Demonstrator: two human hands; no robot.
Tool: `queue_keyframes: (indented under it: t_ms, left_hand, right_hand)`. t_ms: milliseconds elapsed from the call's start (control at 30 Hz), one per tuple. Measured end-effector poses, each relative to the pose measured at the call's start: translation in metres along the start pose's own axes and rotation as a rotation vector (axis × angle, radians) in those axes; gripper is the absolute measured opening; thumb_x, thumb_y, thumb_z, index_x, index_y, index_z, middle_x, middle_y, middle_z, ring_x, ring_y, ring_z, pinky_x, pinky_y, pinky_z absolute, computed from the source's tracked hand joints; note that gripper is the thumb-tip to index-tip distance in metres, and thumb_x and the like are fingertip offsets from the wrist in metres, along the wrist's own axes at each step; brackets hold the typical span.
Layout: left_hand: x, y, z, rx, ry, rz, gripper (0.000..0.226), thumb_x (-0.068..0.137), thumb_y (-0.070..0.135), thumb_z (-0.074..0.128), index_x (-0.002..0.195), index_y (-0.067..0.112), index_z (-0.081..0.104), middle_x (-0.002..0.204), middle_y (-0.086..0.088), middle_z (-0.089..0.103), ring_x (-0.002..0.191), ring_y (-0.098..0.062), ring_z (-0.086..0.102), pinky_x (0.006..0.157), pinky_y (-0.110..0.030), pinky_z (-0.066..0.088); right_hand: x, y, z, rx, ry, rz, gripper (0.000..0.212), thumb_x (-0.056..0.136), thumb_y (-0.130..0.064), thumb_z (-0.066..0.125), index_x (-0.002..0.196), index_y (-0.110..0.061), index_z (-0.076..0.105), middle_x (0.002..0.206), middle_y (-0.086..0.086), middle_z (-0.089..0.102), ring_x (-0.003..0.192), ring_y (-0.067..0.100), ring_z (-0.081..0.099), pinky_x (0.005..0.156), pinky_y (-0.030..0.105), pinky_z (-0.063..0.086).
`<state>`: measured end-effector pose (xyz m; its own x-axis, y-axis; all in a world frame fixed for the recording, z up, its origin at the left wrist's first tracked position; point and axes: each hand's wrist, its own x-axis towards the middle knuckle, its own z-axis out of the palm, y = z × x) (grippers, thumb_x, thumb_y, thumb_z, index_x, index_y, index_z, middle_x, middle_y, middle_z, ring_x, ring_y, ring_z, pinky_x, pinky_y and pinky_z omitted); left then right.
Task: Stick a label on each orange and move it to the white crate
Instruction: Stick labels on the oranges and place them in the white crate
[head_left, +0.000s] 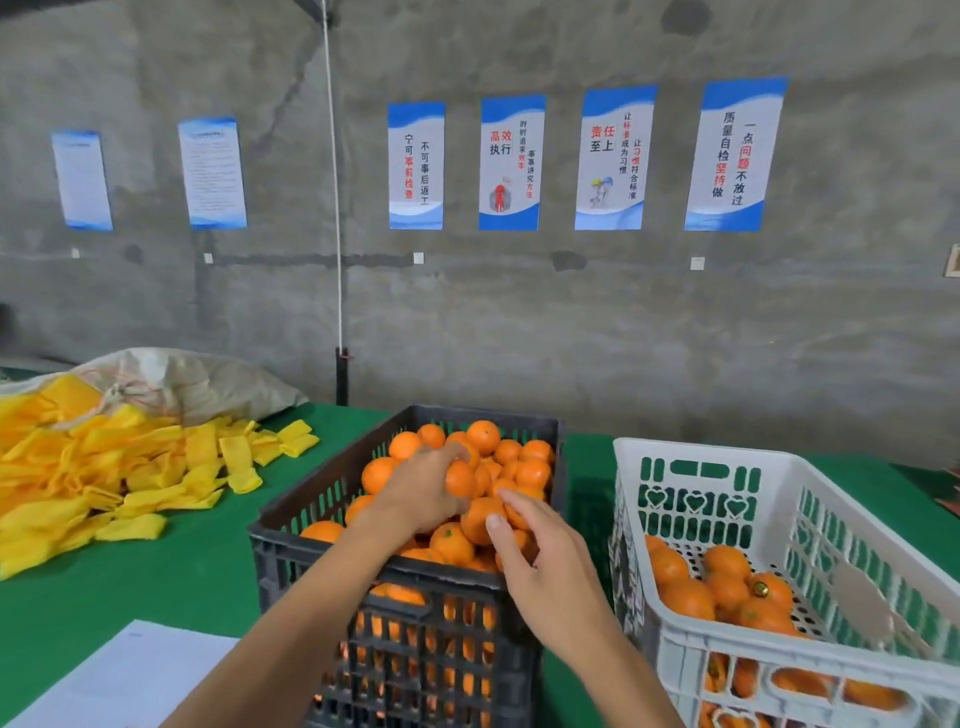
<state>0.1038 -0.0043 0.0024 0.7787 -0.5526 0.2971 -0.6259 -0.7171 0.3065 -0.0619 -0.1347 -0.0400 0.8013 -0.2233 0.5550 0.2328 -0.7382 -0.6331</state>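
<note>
A black crate heaped with oranges stands in the middle of the green table. Above the heap my left hand grips one orange between thumb and fingers. My right hand is just below and to the right of it, with thumb and fingertips on another orange at the top of the pile. To the right stands the white crate, holding several oranges on its bottom. One of these carries a small round label.
A pile of yellow foam sleeves and a grey sack lie at the left of the green table. A white paper sheet lies at the near left edge. A concrete wall with posters rises behind.
</note>
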Motion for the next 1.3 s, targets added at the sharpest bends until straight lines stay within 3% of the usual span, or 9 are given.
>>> queue_keyframes:
  t_ms: [133, 333, 500, 567, 733, 833, 933, 1067, 1300]
  left_hand:
    - [-0.043, 0.047, -0.005, -0.432, 0.234, 0.351, 0.06, 0.083, 0.028, 0.085, 0.137, 0.033, 0.058, 0.13, 0.014, 0.062, 0.111, 0.003, 0.057, 0.089, -0.019, 0.048]
    - [-0.101, 0.114, 0.034, -0.553, 0.373, 0.517, 0.061, 0.088, 0.026, 0.083, 0.144, 0.023, 0.058, 0.142, 0.01, 0.057, 0.133, -0.002, 0.051, 0.105, -0.021, 0.047]
    - [-0.145, 0.128, 0.113, -0.634, 0.249, 0.471, 0.06, 0.089, 0.028, 0.08, 0.144, 0.028, 0.056, 0.143, 0.013, 0.054, 0.132, -0.009, 0.055, 0.097, -0.034, 0.058]
    - [-0.161, 0.125, 0.152, -0.696, 0.139, 0.398, 0.06, 0.088, 0.028, 0.08, 0.143, 0.031, 0.056, 0.141, 0.016, 0.052, 0.129, -0.008, 0.056, 0.095, -0.035, 0.058]
    - [-0.201, 0.102, 0.237, -0.81, -0.07, 0.119, 0.059, 0.088, 0.042, 0.081, 0.131, 0.063, 0.045, 0.137, 0.022, 0.047, 0.118, 0.004, 0.057, 0.09, -0.019, 0.056]
    - [-0.213, 0.095, 0.26, -0.96, -0.073, -0.004, 0.059, 0.083, 0.06, 0.078, 0.133, 0.066, 0.047, 0.139, 0.028, 0.046, 0.115, 0.007, 0.062, 0.085, -0.015, 0.056]
    - [-0.214, 0.091, 0.268, -0.957, -0.055, -0.061, 0.063, 0.083, 0.068, 0.072, 0.139, 0.064, 0.043, 0.136, 0.037, 0.042, 0.109, 0.004, 0.067, 0.084, -0.015, 0.057]
    - [-0.218, 0.094, 0.267, -0.932, -0.084, -0.041, 0.064, 0.087, 0.073, 0.065, 0.143, 0.063, 0.036, 0.139, 0.037, 0.035, 0.101, 0.006, 0.07, 0.083, -0.008, 0.053]
    - [-0.222, 0.096, 0.261, -0.851, -0.083, 0.014, 0.059, 0.093, 0.062, 0.06, 0.144, 0.063, 0.03, 0.141, 0.042, 0.026, 0.109, 0.019, 0.058, 0.086, -0.004, 0.048]
  right_hand:
    - [-0.005, -0.006, -0.017, 0.022, 0.183, -0.014, 0.052, 0.103, -0.055, 0.043, 0.151, -0.034, 0.043, 0.153, -0.018, 0.043, 0.141, -0.002, 0.037, 0.117, 0.03, 0.036]
    - [-0.059, 0.011, -0.059, 0.1, 0.376, -0.082, 0.047, 0.103, -0.031, 0.059, 0.149, -0.029, 0.049, 0.151, -0.017, 0.047, 0.14, 0.0, 0.042, 0.111, 0.015, 0.037]
    - [-0.131, 0.063, -0.067, 0.126, 0.271, 0.003, 0.049, 0.099, -0.048, 0.06, 0.145, -0.032, 0.055, 0.148, -0.023, 0.05, 0.139, 0.003, 0.045, 0.11, 0.015, 0.037]
    - [-0.158, 0.086, -0.06, 0.145, 0.209, 0.081, 0.042, 0.101, -0.045, 0.059, 0.141, -0.034, 0.059, 0.144, -0.025, 0.054, 0.136, 0.001, 0.049, 0.109, 0.018, 0.041]
    - [-0.221, 0.142, -0.047, 0.04, -0.044, 0.259, 0.029, 0.103, -0.033, 0.056, 0.13, -0.034, 0.066, 0.131, -0.031, 0.059, 0.125, -0.006, 0.054, 0.106, 0.027, 0.046]
    - [-0.249, 0.156, -0.051, -0.138, -0.283, 0.321, 0.057, 0.096, -0.064, 0.054, 0.142, -0.031, 0.057, 0.14, -0.039, 0.04, 0.133, -0.017, 0.035, 0.114, 0.016, 0.033]
    - [-0.267, 0.159, -0.058, -0.242, -0.399, 0.358, 0.079, 0.083, -0.088, 0.048, 0.147, -0.041, 0.049, 0.15, -0.041, 0.029, 0.137, -0.018, 0.025, 0.108, 0.003, 0.017]
    - [-0.269, 0.154, -0.056, -0.261, -0.334, 0.357, 0.066, 0.089, -0.076, 0.051, 0.142, -0.038, 0.057, 0.149, -0.037, 0.036, 0.136, -0.012, 0.032, 0.114, 0.012, 0.023]
    - [-0.269, 0.146, -0.047, -0.257, -0.25, 0.308, 0.052, 0.089, -0.061, 0.06, 0.126, -0.027, 0.072, 0.138, -0.029, 0.054, 0.123, -0.002, 0.047, 0.108, 0.017, 0.035]
